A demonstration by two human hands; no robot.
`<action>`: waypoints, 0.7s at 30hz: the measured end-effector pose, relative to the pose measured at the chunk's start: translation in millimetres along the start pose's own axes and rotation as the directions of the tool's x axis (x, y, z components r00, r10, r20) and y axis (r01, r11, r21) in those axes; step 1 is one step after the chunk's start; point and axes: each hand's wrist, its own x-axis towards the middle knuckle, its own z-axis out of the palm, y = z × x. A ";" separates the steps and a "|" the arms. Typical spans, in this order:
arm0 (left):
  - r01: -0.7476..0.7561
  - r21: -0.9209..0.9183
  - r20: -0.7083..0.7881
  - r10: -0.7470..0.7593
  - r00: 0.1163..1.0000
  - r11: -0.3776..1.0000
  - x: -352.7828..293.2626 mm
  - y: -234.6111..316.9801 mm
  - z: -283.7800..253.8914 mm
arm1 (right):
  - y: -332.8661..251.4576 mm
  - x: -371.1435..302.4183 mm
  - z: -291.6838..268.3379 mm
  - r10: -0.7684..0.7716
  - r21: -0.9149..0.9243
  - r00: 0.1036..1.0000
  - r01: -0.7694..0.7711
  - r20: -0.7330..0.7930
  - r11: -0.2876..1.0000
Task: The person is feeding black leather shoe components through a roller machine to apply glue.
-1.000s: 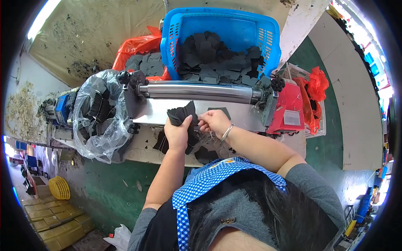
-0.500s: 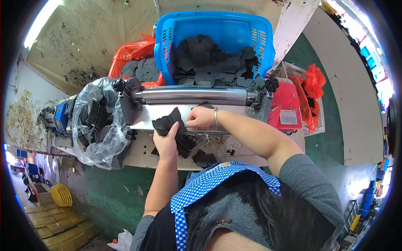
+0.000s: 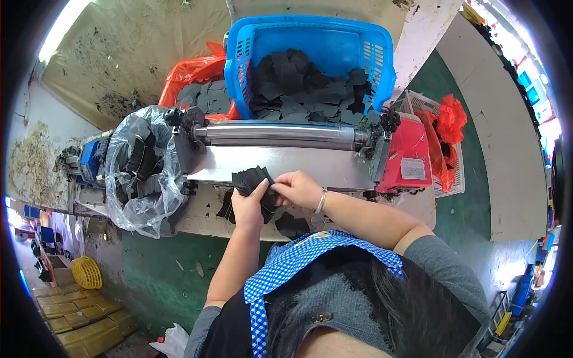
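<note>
My left hand (image 3: 247,206) grips a bundle of thin black sheet pieces (image 3: 248,179), its thumb pressed on top. At the right edge of that bundle, my right hand (image 3: 297,190) pinches with thumb and fingers; the sheet edge between them is partly hidden. Both hands are just in front of a machine's flat metal plate (image 3: 286,165). Behind the plate run shiny steel rollers (image 3: 280,134). More black pieces (image 3: 292,225) lie on the table edge below my hands.
Beyond the rollers a blue plastic basket (image 3: 382,95) holds many dark sheet pieces. A clear plastic bag (image 3: 146,218) of black pieces stands at the left. Red plastic bags (image 3: 191,71) lie behind it. The machine's red housing (image 3: 409,158) and a white crate (image 3: 452,182) are at the right.
Both hands have drawn back toward me and slightly right, off the metal plate. The dark piece under my right hand on the plate is gone; that hand now meets the bundle's edge.
</note>
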 end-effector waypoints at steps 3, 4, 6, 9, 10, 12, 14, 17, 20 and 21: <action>-0.143 0.046 -0.046 0.146 0.988 0.989 11.4 1.0 -5.6 | 8.6 13.9 -13.8 0.202 0.379 0.968 -0.133 -0.148 0.916; -0.209 0.063 -0.050 0.212 0.976 0.976 13.1 3.9 -4.2 | 9.7 22.2 -24.1 0.385 0.611 0.896 -0.182 -0.219 0.771; -0.278 0.249 -0.061 0.301 0.952 0.928 19.5 4.6 -9.8 | 5.8 29.1 -33.8 0.445 0.693 0.856 -0.153 -0.263 0.704; -0.329 0.449 -0.042 0.388 0.921 0.831 25.7 -5.6 -12.0 | -0.7 20.7 -15.4 0.058 0.211 0.966 -0.004 -0.250 0.977; -0.305 0.372 -0.032 0.341 0.940 0.877 20.8 -4.7 -3.0 | 1.8 16.0 -3.3 -0.013 -0.015 0.994 0.012 -0.104 1.000; -0.006 0.172 -0.030 0.011 0.999 0.985 24.2 -10.9 -5.2 | 0.3 10.6 4.4 -0.072 -0.285 0.996 0.056 -0.047 0.957; 0.073 0.014 0.071 -0.074 0.995 0.997 20.2 2.3 0.8 | 11.2 18.3 -4.8 0.008 -0.070 0.995 -0.015 -0.099 0.997; -0.020 0.071 0.042 0.017 0.999 0.997 22.8 5.1 -4.7 | 6.8 25.5 -20.5 0.232 0.374 0.943 -0.131 -0.237 0.918; -0.022 0.021 0.028 0.021 0.999 1.000 20.5 13.2 -6.0 | 2.6 32.5 -38.7 0.448 0.688 0.839 -0.128 -0.309 0.714; -0.023 0.005 0.039 0.023 0.999 1.000 20.7 11.1 -5.9 | 6.1 31.7 -38.4 0.373 0.602 0.870 -0.116 -0.322 0.790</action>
